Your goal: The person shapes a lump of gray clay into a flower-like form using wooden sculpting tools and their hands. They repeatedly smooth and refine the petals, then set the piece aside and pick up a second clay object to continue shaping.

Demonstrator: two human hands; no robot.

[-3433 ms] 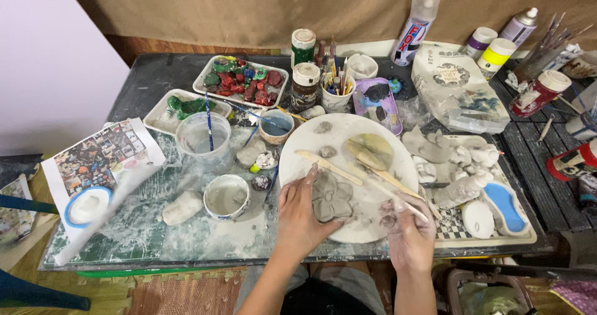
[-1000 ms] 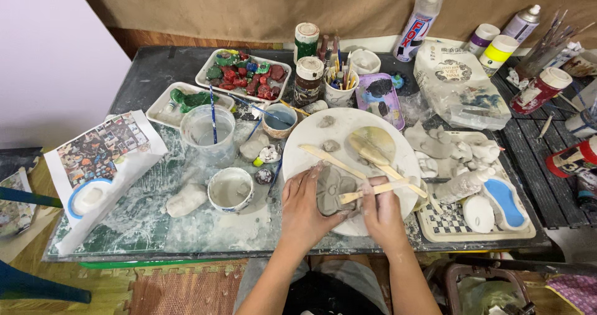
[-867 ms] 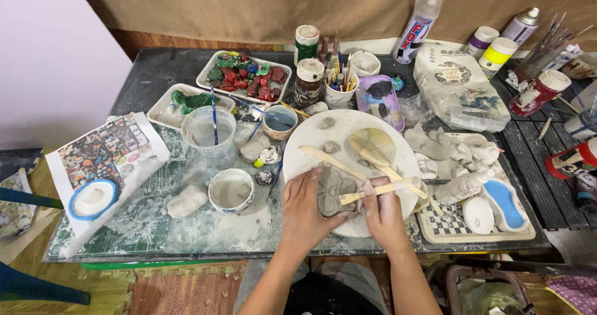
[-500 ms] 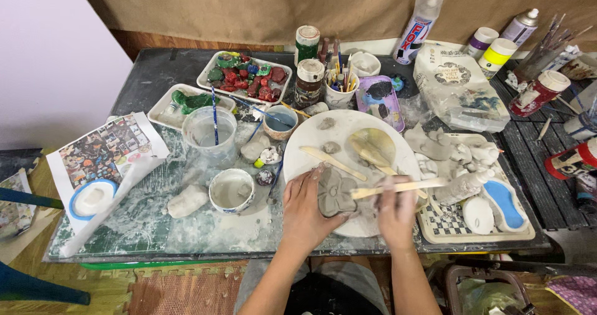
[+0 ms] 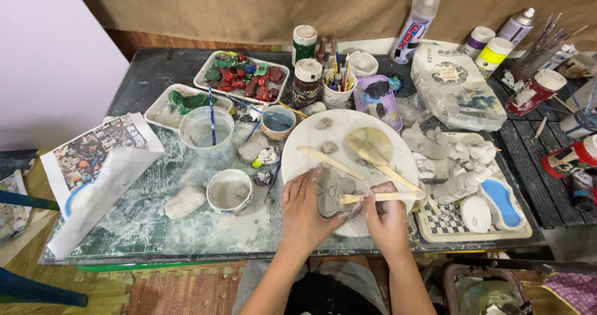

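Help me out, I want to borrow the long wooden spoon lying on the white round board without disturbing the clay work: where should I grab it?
Take the wooden spoon by its slim handle, coming in from the right side of the round board. The broad bowl lies toward the board's middle, and the handle runs down-right, ending near the right hand and its wooden stick. A pinch across the mid-handle, above that stick, likely stays clear of the clay piece.

We see our two forearms bare from the elbows down, with no sleeves, watch, bracelet or rings in sight. Our left hand and right hand wear no gloves; pale grey clay residue smears the fingers and knuckles, and the fingernails are short. Below the forearms, at the bottom edge of the view, a grey cloth garment covers our lap, with a darker, nearly black fabric patch in the middle.
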